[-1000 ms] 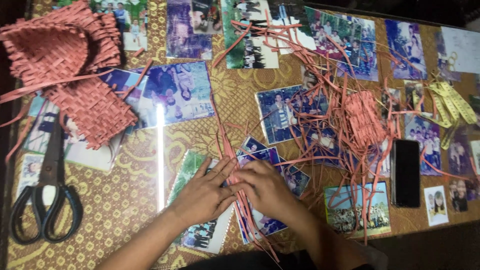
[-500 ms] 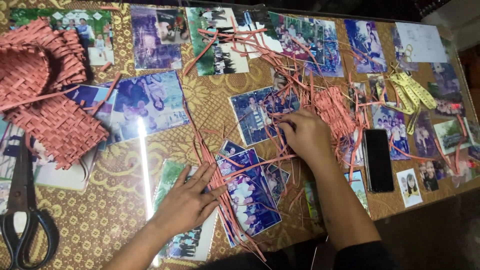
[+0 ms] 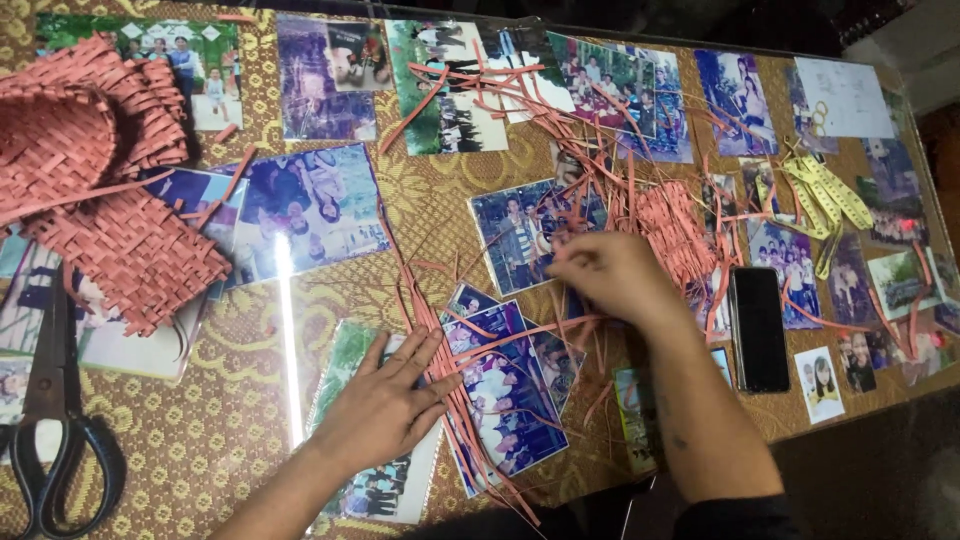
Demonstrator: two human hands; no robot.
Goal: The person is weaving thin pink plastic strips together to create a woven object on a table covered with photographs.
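Across the glass-topped table [image 3: 250, 440], over the photographs pressed beneath it, loose pink strips [image 3: 470, 360] are fanned out from the near edge up to the far side. At far left a woven pink basket [image 3: 90, 170] is seen lying with its flap spread toward the middle, and black scissors [image 3: 55, 440] are laid at the near-left corner. A dark phone [image 3: 758, 328] is set flat at the right, with yellow strips [image 3: 825, 195] beyond it.

Now the change: a second ago both hands were held together over the near strips; since then the right hand [image 3: 610, 278] has been carried up and right, to the edge of the small woven patch [image 3: 675, 230]. Its fingers are curled, and a strip seems to be pinched there, though the grip is hidden by the knuckles. The left hand [image 3: 385, 405] has been kept in place, fingers spread flat, the laid strips pinned beneath its fingertips.

So the laid-out strips are being held down while more material is fetched from the tangled pile, it may be judged.
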